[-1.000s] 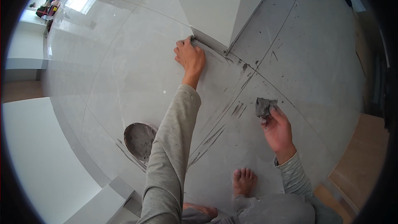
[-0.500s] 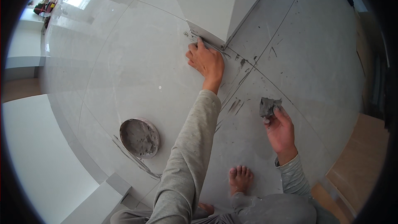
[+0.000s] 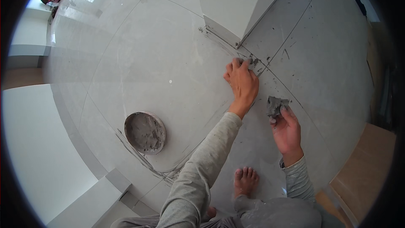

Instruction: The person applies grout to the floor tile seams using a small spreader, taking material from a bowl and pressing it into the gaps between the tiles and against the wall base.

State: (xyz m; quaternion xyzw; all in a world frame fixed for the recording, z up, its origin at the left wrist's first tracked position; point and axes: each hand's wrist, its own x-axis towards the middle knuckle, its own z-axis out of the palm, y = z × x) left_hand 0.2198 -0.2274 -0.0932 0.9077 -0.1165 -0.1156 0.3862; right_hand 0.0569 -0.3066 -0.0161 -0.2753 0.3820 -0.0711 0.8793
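Observation:
My left hand (image 3: 242, 82) is at the tile floor near the corner of a pale column, fingers curled down close to the dark joint lines. Its fingertips are partly hidden, so whatever they may hold cannot be made out. Closer to me on the right, my right hand (image 3: 287, 131) pinches a ragged lump of grey paste (image 3: 276, 104) above the floor. Whether a tool lies under the paste is not visible. Left of my left forearm stands a round bowl (image 3: 165, 131) containing grey paste (image 3: 145, 134).
The column (image 3: 230, 4) rises at the far middle with a grey base strip. Grey smears (image 3: 156, 171) and crumbs mark the glossy tile floor (image 3: 126, 63). My bare foot (image 3: 246, 181) rests near the lower edge. A brown board (image 3: 365, 156) lies at right, and a white ledge (image 3: 38, 139) at left.
My left hand has moved right and nearer to me, from the column's base edge to the joints by its corner. My right hand still holds the paste lump. The view has shifted slightly.

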